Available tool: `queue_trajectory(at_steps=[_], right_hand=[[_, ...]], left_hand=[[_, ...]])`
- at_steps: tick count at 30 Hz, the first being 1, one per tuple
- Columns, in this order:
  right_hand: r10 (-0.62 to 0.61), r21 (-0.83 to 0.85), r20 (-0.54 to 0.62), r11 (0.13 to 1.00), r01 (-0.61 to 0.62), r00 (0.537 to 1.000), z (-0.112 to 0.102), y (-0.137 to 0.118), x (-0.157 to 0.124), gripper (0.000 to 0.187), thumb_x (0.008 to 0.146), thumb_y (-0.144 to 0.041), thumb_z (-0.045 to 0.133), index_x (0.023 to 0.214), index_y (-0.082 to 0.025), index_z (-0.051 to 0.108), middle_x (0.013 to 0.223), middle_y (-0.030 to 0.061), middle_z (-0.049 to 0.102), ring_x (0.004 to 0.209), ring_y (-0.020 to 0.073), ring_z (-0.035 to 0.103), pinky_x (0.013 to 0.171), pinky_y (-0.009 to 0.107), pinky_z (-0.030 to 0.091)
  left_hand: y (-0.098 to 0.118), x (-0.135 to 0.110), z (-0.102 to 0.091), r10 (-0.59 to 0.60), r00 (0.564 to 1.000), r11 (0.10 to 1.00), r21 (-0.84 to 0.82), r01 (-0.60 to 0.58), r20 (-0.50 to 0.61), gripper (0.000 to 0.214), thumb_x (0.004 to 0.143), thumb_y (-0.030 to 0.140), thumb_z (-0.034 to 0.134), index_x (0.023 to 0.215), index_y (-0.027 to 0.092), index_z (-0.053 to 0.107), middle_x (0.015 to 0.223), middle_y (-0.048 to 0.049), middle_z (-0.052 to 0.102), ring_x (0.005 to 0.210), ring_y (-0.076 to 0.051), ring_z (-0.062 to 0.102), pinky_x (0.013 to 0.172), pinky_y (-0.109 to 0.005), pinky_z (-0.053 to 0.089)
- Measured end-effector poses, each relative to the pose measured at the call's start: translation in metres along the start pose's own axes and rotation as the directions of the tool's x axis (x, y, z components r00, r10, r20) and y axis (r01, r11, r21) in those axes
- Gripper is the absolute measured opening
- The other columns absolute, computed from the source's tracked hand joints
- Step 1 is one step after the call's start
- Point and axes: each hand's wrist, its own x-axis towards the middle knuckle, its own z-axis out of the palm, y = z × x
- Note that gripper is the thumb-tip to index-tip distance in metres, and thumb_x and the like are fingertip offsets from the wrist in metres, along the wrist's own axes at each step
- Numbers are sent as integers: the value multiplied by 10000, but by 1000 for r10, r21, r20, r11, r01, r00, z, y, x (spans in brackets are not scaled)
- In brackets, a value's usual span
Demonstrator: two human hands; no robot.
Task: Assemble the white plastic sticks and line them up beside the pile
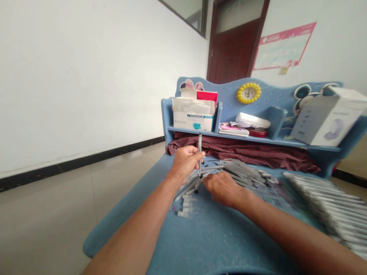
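My left hand (183,162) is closed around a slim clear pen barrel (200,142), which it keeps upright above the desk. At the barrel's lower end there is a small black piece. My right hand (222,188) is closed in a pinch right beside that end; what its fingertips hold, if anything, is hidden. Below the hands, several short clear caps (187,204) lie in a row on the blue desk (229,236). Behind my right hand spreads a loose pile of clear and grey pen barrels (243,172), with some black pieces among them.
On the right lies a large stack of pens (329,202) side by side. A bundled checked cloth (243,151) runs under the shelf (197,131). The shelf bears a mask box (192,114), papers (233,130) and a white box (323,118).
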Motion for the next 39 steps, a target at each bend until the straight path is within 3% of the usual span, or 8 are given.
queue_trajectory(at_steps=[2,4,6,8,9,12,17,39], right_hand=[[64,180,-75,982,-50,995,2,7,-6,190,742,-92,442,798,-126,620,777,112,666,693,174,619,598,242,423],[154,505,-114,860,-77,982,6,14,-13,126,734,-132,475,732,-144,600,669,52,640,596,141,589,546,225,407],[242,837,-70,542,-75,968,10,19,-19,57,718,-188,521,719,-155,567,571,-6,586,473,106,539,470,207,385],[305,984,-11,171,-43,952,12,23,-23,112,691,-247,583,744,-158,540,519,-39,554,408,92,512,428,199,379],[339,999,-1,37,-12,941,13,24,-24,163,669,-270,619,749,-157,532,501,-45,553,397,91,512,424,199,383],[425,985,-21,-144,90,905,10,25,-26,257,608,-293,698,739,-151,528,467,-42,567,389,92,521,433,201,395],[466,965,-32,-214,148,884,7,24,-26,276,573,-272,733,701,-148,523,454,-40,573,371,94,524,413,199,393],[554,938,-30,-272,214,832,11,17,-24,302,581,-264,745,745,-146,520,494,-50,575,352,95,534,367,183,371]], left_hand=[[0,-1,1,-14,1000,1000,-2,14,12,169,665,248,627,552,147,555,369,53,499,303,-47,381,348,-171,269],[0,-2,2,-29,999,999,-17,30,32,176,668,257,627,555,145,553,376,47,505,309,-51,396,335,-169,257],[-1,-3,4,-46,997,998,-45,49,63,182,674,270,629,569,143,551,391,43,514,313,-53,409,327,-165,258],[-2,-3,5,-64,994,994,-80,72,93,189,671,287,641,592,140,552,413,39,529,320,-55,428,326,-162,273],[-2,-4,6,-72,992,991,-101,82,104,194,666,294,649,603,138,552,430,35,542,325,-56,438,328,-161,282],[-3,-4,8,-91,989,980,-168,109,115,205,661,302,661,630,133,548,487,20,579,344,-57,464,335,-159,311],[-2,-3,9,-108,990,963,-239,128,94,194,675,279,652,647,125,538,515,16,580,362,-56,486,332,-144,328],[-4,-3,12,-112,992,913,-388,128,65,132,682,192,643,706,111,541,596,-16,607,429,-77,551,352,-138,402]])
